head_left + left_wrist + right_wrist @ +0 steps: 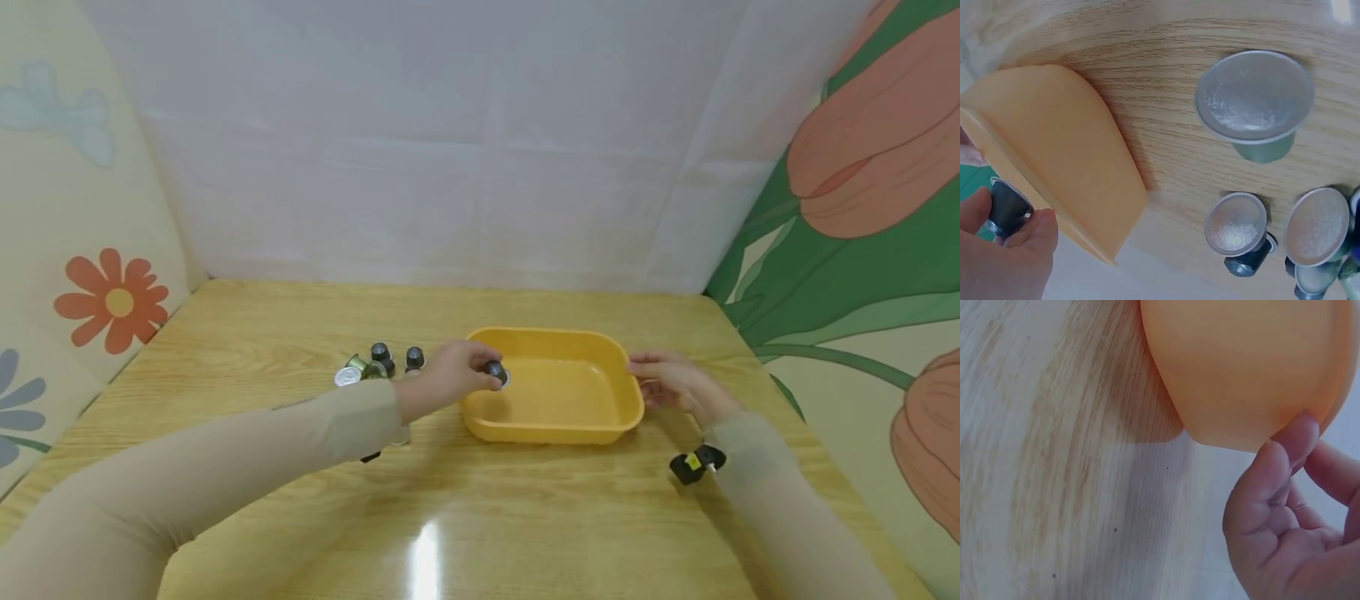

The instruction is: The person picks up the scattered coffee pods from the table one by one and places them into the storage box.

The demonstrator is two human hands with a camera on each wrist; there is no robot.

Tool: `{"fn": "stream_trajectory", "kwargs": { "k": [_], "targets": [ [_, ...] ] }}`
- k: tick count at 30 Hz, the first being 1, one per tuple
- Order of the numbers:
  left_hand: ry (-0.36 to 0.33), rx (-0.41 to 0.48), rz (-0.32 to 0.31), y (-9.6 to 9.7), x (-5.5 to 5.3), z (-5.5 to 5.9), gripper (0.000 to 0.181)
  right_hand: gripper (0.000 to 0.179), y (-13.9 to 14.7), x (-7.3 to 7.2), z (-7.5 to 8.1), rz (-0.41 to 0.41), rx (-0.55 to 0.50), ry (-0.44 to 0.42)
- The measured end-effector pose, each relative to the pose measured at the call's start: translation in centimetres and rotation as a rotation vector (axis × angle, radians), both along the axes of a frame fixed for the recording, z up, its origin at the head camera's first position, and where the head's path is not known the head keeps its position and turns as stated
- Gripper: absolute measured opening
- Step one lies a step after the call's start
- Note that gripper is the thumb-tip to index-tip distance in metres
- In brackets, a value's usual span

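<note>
My left hand [447, 381] pinches a dark coffee capsule [496, 373] between thumb and fingers, over the left part of a yellow plastic tub [551, 434]. In the left wrist view, the capsule [1008, 209] is tilted beside the tub's rim, its silvery edge showing. At the tub's right end, my right hand [677, 383] holds the rim with its fingertips. The right wrist view shows bent fingers [1266, 472] against the outer wall of the tub [1241, 375]. The tub's visible floor holds no capsules.
Several coffee capsules stand left of the tub, partly hidden by my left forearm. Among them are a dark one [415, 358] and a silver-lidded one [348, 377]. A larger-looking green capsule [1257, 103] stands nearer the tub. A white cloth [450, 167] hangs behind the wooden table [525, 517].
</note>
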State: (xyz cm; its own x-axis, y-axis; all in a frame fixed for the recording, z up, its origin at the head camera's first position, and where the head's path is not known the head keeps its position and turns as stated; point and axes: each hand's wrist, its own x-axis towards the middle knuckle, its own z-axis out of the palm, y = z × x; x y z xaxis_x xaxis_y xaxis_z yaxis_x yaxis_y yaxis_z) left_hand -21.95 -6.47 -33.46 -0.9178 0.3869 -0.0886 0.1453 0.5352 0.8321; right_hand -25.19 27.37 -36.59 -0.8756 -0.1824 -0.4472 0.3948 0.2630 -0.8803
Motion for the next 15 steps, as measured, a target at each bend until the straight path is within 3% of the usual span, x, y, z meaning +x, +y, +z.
{"fn": "stream_trajectory", "kwargs": {
  "k": [4,15],
  "targets": [
    [-0.006,-0.007,-0.004,0.3,-0.4,-0.5,0.043,0.031,-0.1,0.0,0.0,0.000,-0.007,-0.006],
    [0.021,-0.019,0.004,1.5,-0.7,-1.0,0.040,0.037,0.1,-0.1,-0.2,0.005,-0.014,-0.011]
  ]
}}
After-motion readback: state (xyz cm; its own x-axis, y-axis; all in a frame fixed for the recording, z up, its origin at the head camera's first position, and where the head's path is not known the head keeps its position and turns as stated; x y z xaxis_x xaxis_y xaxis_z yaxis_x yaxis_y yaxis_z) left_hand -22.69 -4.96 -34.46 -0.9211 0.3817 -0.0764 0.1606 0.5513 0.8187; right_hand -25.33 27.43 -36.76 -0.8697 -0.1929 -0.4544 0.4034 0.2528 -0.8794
